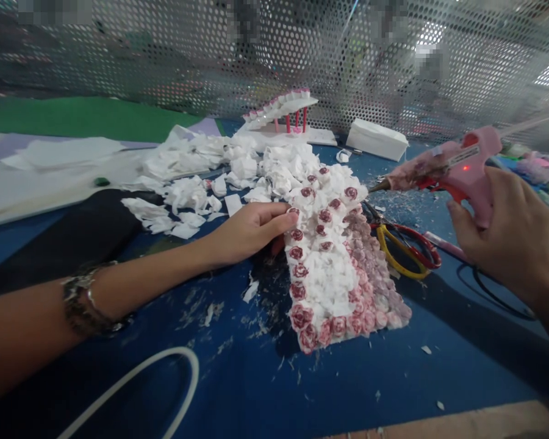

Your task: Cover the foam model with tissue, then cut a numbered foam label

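In the head view, the left grip (247, 235) is narrow, thumb and fingers closed on the left edge of a white, crumpled-paper block studded with dark red and pink rolled rosettes (328, 277). The thumb lies beside an upper rosette while the other fingers are mostly hidden; holding it by the edge probably steadies it and leaves the face uncovered. The block is at the middle of the blue bench (238, 381), its rosette-lined end towards the wearer; whether its underside rests flat or is lifted, I cannot tell.

The right grip (516, 228) is wrapped round the handle of a pink plastic glue gun with a lit red light (476, 160). It is held raised, its metal nozzle pointing left and ending just beside the block's upper right edge, apparently so that the tip is within easy reach of the paper.

Scissors with yellow and red handles (408, 274) lie just right of the block, handles towards the right grip, which seems handy for picking up. A loose heap of torn white paper (240, 169) is beyond the left grip, likely near for supply. A white model on red posts (283, 110) stands behind, perhaps out of the way
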`<state>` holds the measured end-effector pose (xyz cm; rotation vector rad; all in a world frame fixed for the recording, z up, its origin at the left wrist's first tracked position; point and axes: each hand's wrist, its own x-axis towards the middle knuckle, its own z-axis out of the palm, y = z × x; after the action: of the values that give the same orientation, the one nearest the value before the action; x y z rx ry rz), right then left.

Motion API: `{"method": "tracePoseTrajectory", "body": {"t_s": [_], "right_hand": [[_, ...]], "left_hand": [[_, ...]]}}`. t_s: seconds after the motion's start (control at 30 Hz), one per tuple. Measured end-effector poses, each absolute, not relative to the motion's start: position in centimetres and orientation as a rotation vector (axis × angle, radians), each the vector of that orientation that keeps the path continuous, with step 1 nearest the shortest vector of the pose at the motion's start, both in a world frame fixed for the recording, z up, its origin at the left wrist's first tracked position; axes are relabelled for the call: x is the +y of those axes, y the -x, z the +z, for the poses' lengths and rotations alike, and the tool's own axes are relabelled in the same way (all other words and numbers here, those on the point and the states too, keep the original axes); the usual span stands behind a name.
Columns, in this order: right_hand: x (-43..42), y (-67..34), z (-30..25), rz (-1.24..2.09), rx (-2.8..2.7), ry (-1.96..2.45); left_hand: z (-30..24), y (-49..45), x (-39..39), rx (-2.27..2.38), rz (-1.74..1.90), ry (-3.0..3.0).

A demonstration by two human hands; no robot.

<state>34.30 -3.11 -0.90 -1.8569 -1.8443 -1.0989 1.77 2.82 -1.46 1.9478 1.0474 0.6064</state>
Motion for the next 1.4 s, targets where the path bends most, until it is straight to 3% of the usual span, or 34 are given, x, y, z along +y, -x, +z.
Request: {"method": "tracePoseTrajectory", "body": {"t_s": [0.37,0.7,0.83,1.0,1.07,1.13,1.27,1.4], "right_hand": [[-3.2,-34.6,-1.1,-1.140,-1.855,1.728],[-2.4,-35.7,-0.6,-0.998,-1.750,1.974],[-0.9,-39.1,-0.5,-1.006,-1.686,2.193],[0.6,-43.2,-1.3,-0.570,-1.800,2.395],[1.0,-43.9,-1.3,-0.375,-1.818,2.472],[1.0,-43.8,-0.6,-0.386,-1.801,2.514],[-0.3,-39.8,2.2,-0.764,-1.866,2.127],[-2.8,-31.6,3.8,-0.593,-2.152,1.283]], "left_hand": [[-2.3,-1.2,4.1,1.004,0.580,-1.992],[-3.0,-0.9,4.7,0.991,0.528,-2.014],[-1.9,-0.8,5.1,1.189,0.752,-1.951],[1.3,-0.7,4.5,1.030,0.900,-1.809],[2.2,-0.8,3.6,0.937,0.779,-1.822],[2.7,-0.9,2.5,0.909,0.566,-1.954],[3.0,-1.4,1.0,0.874,0.398,-2.120],[3.2,-2.3,0.1,0.897,0.462,-2.204]]}}
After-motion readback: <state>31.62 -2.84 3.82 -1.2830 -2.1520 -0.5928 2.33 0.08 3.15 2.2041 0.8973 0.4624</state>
